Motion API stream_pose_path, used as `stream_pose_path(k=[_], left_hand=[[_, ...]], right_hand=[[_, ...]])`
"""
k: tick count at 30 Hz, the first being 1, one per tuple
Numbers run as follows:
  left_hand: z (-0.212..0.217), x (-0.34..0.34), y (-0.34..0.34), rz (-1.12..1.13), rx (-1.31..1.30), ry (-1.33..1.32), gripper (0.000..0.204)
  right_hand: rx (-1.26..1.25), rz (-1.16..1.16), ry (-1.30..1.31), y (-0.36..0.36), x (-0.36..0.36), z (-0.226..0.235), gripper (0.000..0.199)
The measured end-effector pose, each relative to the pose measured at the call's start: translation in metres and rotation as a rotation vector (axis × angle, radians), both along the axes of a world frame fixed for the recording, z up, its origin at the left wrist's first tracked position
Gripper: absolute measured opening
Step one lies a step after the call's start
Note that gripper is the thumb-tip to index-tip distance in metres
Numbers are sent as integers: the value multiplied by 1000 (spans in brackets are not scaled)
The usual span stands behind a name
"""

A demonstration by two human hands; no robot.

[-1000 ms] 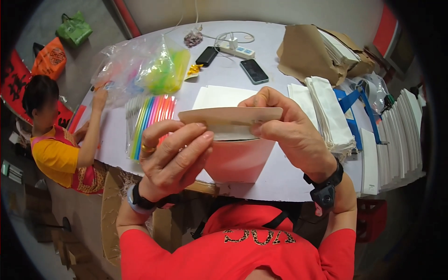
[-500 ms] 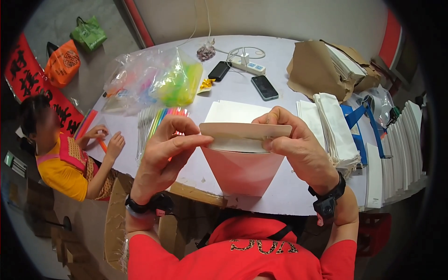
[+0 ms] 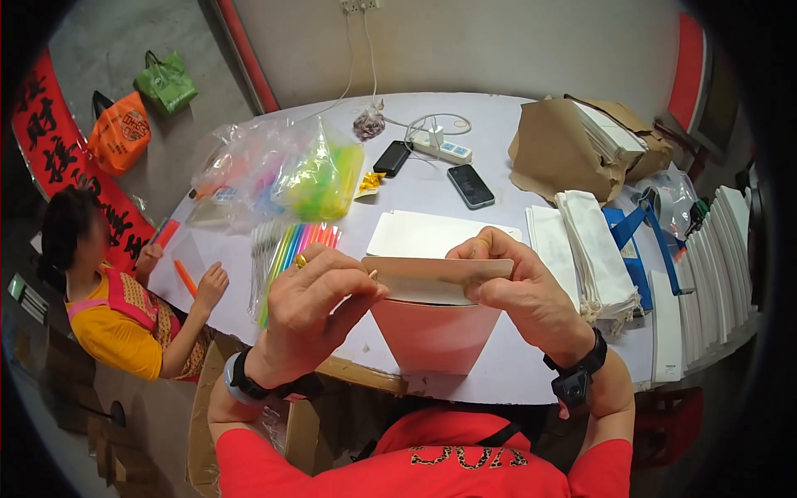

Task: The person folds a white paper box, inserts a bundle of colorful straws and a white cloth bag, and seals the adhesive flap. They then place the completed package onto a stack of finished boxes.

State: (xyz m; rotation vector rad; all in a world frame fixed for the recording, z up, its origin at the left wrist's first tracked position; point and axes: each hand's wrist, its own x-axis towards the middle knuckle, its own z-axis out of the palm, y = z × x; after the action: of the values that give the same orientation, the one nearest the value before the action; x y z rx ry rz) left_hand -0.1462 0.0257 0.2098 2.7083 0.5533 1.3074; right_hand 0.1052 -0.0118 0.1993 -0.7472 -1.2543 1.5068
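A pale pink cardboard box (image 3: 436, 340) stands up at the near edge of the table in front of me, wider at the top than at the base. Its top flap is raised, and a whitish inner part shows beneath it. My right hand (image 3: 527, 278) pinches the flap's right end between thumb and fingers. At the left end, the bent, closed fingers of my left hand (image 3: 320, 290) grip the box's upper corner, the back of the hand facing up. White flat pieces (image 3: 423, 235) lie just behind the box.
Coloured sticks (image 3: 303, 249) and a clear bag of colourful items (image 3: 307, 174) lie left. Phones (image 3: 471, 186) and a power strip (image 3: 444, 148) sit farther back. White cloth bags (image 3: 594, 249), a blue tape dispenser (image 3: 627, 236) and a brown paper package (image 3: 556, 149) are right. A co-worker (image 3: 116, 299) sits left.
My left hand has turned over, with its fingers now bunched at the flap's left end. My right hand keeps its pinch. The whole scene sits lower in the picture.
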Motion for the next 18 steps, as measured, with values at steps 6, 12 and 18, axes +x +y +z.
stream_pose_path(k=[6, 12, 18], left_hand=[[-19, 3, 6, 103, 56, -155, 27], [-22, 4, 3, 80, 275, -122, 23], [-28, 3, 7, 110, 98, -131, 22]], right_hand=[[-6, -19, 3, 4, 0, -1, 20], [-14, -7, -7, 0, 0, -1, 21], [-18, -21, -19, 6, -1, -1, 22]])
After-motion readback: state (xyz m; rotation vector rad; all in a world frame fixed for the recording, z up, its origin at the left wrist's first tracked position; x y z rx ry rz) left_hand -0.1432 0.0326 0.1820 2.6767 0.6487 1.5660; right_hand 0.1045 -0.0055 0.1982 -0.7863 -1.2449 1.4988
